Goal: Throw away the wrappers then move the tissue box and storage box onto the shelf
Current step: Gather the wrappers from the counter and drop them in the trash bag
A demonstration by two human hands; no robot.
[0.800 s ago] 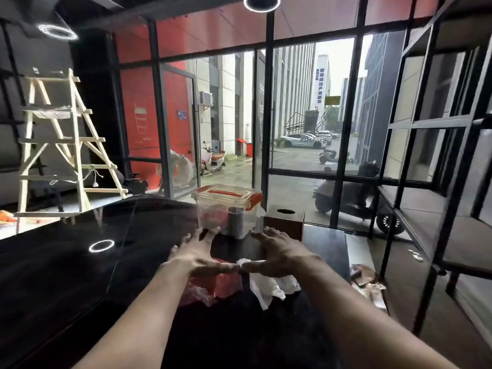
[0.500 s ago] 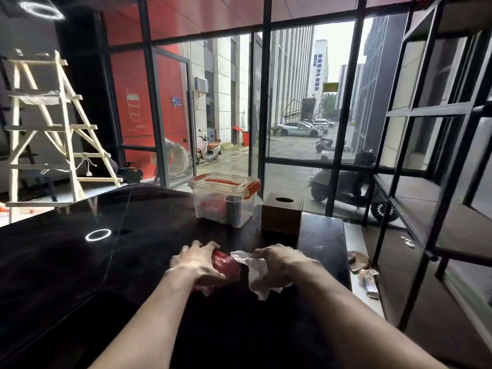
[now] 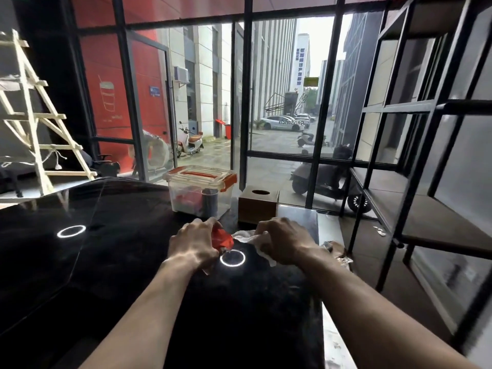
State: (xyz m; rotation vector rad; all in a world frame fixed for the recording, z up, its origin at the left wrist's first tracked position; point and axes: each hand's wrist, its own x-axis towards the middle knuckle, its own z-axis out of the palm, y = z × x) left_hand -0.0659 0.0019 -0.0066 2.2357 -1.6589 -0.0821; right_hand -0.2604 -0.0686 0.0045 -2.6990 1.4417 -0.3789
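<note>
Two boxes: box (image 3: pixel 201 191) clear plastic with red latches, stiff, likely light, best gripped by both side walls; tissue box (image 3: pixel 258 206) brown, rigid, easy to take by its sides; both at far table (image 3: pixel 114 262) edge, just apart
Shelf (image 3: pixel 415 219): black frame, right of table, well apart from boxes
Red wrapper (image 3: pixel 222 238): thin, crinkly, near weightless; bunched under curled left hand (image 3: pixel 193 245) fingers
White wrapper (image 3: pixel 250 237): soft, limp; crumpled under closed right hand (image 3: pixel 283 241) fingers
Scraps (image 3: pixel 336 251): off the table's right edge
Obstacles: none between hands and boxes
</note>
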